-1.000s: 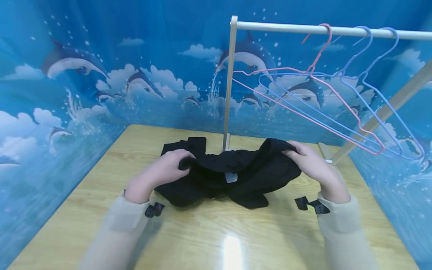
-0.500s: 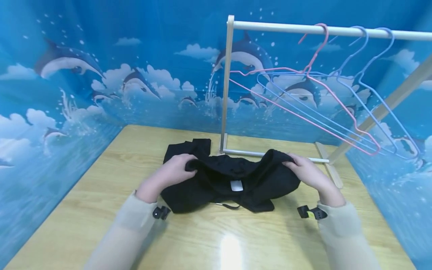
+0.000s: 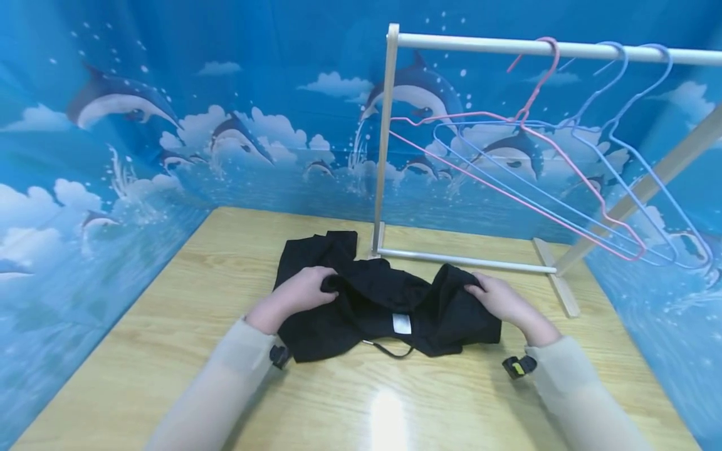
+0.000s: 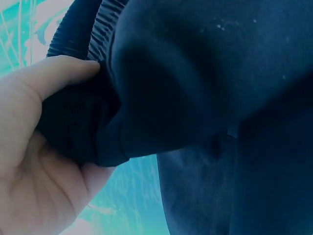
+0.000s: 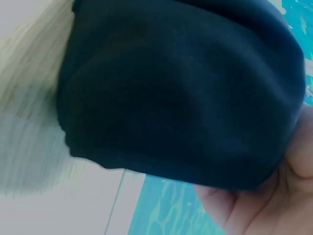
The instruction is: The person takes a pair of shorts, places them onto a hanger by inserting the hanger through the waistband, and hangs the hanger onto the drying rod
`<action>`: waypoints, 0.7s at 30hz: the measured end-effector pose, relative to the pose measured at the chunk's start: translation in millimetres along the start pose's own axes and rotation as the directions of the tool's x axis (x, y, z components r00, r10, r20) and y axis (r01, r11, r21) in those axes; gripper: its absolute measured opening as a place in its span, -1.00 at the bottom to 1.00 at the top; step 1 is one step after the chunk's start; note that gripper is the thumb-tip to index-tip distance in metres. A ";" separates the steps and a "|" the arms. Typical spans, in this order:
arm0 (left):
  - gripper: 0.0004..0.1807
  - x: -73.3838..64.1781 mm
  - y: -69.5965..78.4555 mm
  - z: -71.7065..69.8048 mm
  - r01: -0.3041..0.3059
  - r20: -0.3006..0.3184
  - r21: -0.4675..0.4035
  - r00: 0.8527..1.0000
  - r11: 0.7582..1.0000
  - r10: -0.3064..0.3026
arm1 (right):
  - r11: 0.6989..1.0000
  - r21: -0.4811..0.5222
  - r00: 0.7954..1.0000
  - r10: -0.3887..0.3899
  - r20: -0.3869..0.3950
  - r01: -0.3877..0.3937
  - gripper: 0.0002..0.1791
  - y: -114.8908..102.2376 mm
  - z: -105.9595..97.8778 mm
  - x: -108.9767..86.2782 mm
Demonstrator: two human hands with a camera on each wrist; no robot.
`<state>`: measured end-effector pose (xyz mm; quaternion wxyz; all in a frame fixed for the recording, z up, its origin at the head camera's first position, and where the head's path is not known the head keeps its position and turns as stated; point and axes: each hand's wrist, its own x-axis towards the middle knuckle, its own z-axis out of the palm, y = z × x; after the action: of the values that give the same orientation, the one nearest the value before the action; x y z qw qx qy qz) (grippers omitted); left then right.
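A pair of black pants (image 3: 316,329) lies bunched on the wooden table, its waist spread wide toward me. My left hand (image 3: 304,290) grips one side of the waistband; the left wrist view shows gathered elastic (image 4: 105,27) beside the thumb. At the other side, my right hand (image 3: 499,302) pinches the waistband, its fingertips partly hidden by cloth. Between the hands a white label (image 3: 402,324) shows inside the waist. A dark drawstring (image 3: 395,356) with a light tip hangs out onto the table at the front. In the right wrist view, dark cloth (image 5: 181,98) covers most of the picture.
Behind the pants stands a clothes rack (image 3: 385,144) with a white top rail (image 3: 474,44) and a low bar (image 3: 468,260). A pink hanger (image 3: 564,166) and two blue hangers (image 3: 643,160) hang at right. Dolphin-printed cloth (image 3: 254,81) surrounds the wooden table (image 3: 169,351).
Both hands have lowered the waistband toward the table and come slightly closer together. The label and drawstring now show more plainly, and the rack's low bar is uncovered.
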<state>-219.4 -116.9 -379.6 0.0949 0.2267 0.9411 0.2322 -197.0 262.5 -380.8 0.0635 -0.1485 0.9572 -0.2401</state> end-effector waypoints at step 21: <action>0.12 -14.7 0.0 4.2 -0.016 0.063 -0.100 0.998 0.995 0.022 | 0.988 0.035 0.989 -0.149 -0.015 0.149 -0.24 -16.9 -6.1 2.8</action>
<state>-205.3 -122.1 -382.2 0.1338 0.2378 0.9227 0.2722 -196.5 250.1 -367.6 0.0422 -0.2169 0.9394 -0.2622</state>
